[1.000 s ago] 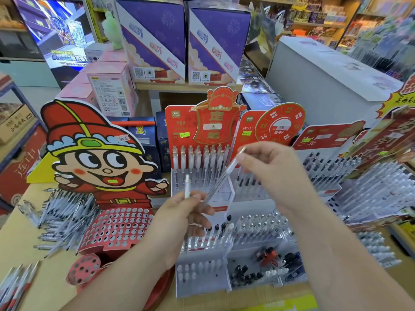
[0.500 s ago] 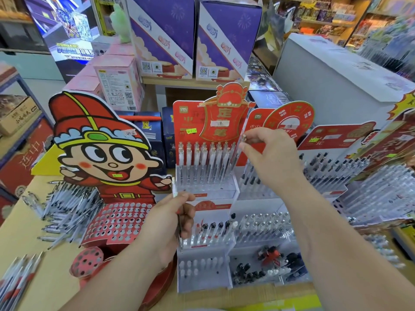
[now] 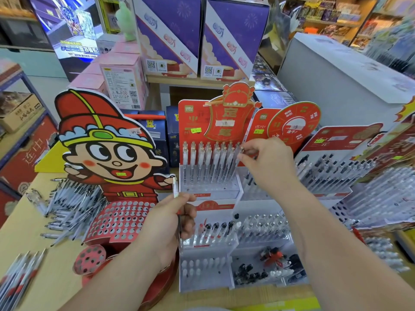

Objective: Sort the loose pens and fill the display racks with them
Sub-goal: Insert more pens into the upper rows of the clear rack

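Observation:
A tiered white display rack (image 3: 208,191) with a red header card stands in the middle. Its top tier holds a row of clear pens (image 3: 206,162). My right hand (image 3: 267,162) pinches the top of a clear pen (image 3: 237,160) at the right end of that row, its tip down in the rack. My left hand (image 3: 170,223) holds another clear pen (image 3: 175,187) upright in front of the rack's lower tiers. A heap of loose pens (image 3: 67,209) lies on the table to the left.
A cartoon-figure cardboard stand (image 3: 107,158) with a red perforated pen base (image 3: 116,223) is left of the rack. More filled racks (image 3: 336,171) stand to the right. Several pens (image 3: 18,279) lie at the bottom left. Purple boxes (image 3: 170,34) stand behind.
My right hand carried its pen up and away from my left hand, then lowered it into the right end of the top row. My left hand stayed low with its pen.

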Demonstrator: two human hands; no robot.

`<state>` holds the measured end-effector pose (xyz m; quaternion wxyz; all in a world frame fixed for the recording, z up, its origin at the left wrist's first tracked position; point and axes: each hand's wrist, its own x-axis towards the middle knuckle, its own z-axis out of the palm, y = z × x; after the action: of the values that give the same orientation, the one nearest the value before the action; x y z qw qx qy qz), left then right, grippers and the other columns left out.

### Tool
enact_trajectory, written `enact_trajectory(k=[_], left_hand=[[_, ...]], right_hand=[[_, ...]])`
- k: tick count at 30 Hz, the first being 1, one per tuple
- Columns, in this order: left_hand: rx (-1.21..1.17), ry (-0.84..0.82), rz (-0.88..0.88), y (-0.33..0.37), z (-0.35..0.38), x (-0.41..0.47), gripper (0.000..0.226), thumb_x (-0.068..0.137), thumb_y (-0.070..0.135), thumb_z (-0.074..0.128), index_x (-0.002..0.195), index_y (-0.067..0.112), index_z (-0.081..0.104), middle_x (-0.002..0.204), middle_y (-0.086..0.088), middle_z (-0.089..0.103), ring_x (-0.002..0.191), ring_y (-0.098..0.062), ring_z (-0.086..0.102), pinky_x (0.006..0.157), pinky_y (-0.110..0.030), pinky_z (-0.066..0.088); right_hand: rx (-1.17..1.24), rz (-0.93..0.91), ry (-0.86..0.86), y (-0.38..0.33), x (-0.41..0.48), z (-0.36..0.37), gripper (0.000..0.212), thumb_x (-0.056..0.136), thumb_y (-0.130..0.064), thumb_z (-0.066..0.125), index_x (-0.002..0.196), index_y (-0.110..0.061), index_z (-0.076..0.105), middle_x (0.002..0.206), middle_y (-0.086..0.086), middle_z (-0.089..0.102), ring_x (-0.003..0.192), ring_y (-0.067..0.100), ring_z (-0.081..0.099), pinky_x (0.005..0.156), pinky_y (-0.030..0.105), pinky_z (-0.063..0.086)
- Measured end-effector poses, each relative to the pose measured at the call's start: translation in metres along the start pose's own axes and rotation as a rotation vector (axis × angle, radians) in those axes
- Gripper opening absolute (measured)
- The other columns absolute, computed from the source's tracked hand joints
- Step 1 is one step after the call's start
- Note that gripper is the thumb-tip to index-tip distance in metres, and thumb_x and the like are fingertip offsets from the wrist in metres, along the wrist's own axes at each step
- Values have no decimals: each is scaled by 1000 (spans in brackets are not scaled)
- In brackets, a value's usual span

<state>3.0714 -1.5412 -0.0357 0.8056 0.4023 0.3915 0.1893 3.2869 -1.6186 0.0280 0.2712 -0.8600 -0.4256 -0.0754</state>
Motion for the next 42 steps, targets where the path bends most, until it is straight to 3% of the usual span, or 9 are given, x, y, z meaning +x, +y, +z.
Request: enact_trajectory(k=[11, 14, 17, 21, 24, 29, 34, 38, 42], left_hand=[[14, -22, -3, 3, 3, -2, 20, 103, 22, 53, 106, 6, 64, 68, -9, 57, 47, -16, 41, 44, -27, 29], [-7, -76, -9, 8, 4, -6, 30, 102, 30, 46, 103, 8, 65, 69, -8, 55, 49, -16, 40, 45, -28, 30], [-20, -115, 31, 14, 5, -10, 34, 102, 26, 36, 104, 6, 63, 70, -9, 53, 52, -17, 40, 48, -30, 31], [106, -75, 156, 14, 7, -11, 34, 107, 21, 39, 97, 9, 68, 68, -6, 56, 51, -16, 42, 48, -28, 34], [239, -91, 255, 13, 5, -12, 28, 107, 23, 47, 100, 8, 69, 69, -5, 59, 54, -16, 45, 51, -28, 37], [392, -70, 400, 10, -2, -14, 24, 104, 20, 52, 91, 21, 73, 71, -1, 65, 58, -13, 55, 54, -22, 44], [449, -85, 430, 8, -8, -13, 21, 102, 23, 57, 98, 27, 77, 75, -1, 69, 64, -13, 62, 61, -24, 50], [511, -75, 465, 8, -11, -11, 17, 100, 18, 59, 100, 22, 75, 68, 7, 67, 60, -3, 59, 57, -15, 46], [497, -57, 474, 15, -20, -5, 15, 98, 25, 62, 103, 26, 76, 75, 9, 71, 66, -4, 62, 62, -20, 49]], right_hand=[[-158, 32, -72, -6, 3, 0, 24, 90, -40, 71, 111, -28, 74, 94, -11, 75, 109, 22, 57, 94, 45, 43], [-117, -50, 99, -8, -3, -5, 33, 85, -41, 74, 114, -24, 72, 94, -11, 74, 104, 24, 55, 89, 45, 45], [-23, -171, 270, -25, -16, -14, 24, 88, -38, 71, 106, -22, 73, 89, -13, 71, 94, 17, 56, 84, 37, 45], [332, -120, -108, -59, -40, -12, 16, 91, -35, 70, 101, -24, 76, 82, -22, 67, 81, -4, 60, 74, 11, 44], [551, 13, -282, -69, -51, -1, 6, 88, -29, 75, 92, -25, 77, 73, -15, 71, 71, -6, 65, 65, 8, 48], [661, 139, -309, -70, -53, 7, 3, 83, -26, 80, 85, -26, 78, 72, -9, 74, 68, 3, 69, 65, 16, 56], [625, 155, -339, -72, -53, 11, 4, 84, -25, 80, 81, -24, 77, 71, -6, 73, 67, 5, 68, 66, 25, 59], [586, 136, -341, -72, -52, 16, 6, 82, -29, 81, 81, -25, 76, 71, -6, 72, 66, 6, 66, 65, 25, 59], [616, 124, -294, -72, -46, 12, 4, 85, -21, 79, 89, -21, 77, 74, -6, 72, 68, 2, 64, 67, 19, 55]])
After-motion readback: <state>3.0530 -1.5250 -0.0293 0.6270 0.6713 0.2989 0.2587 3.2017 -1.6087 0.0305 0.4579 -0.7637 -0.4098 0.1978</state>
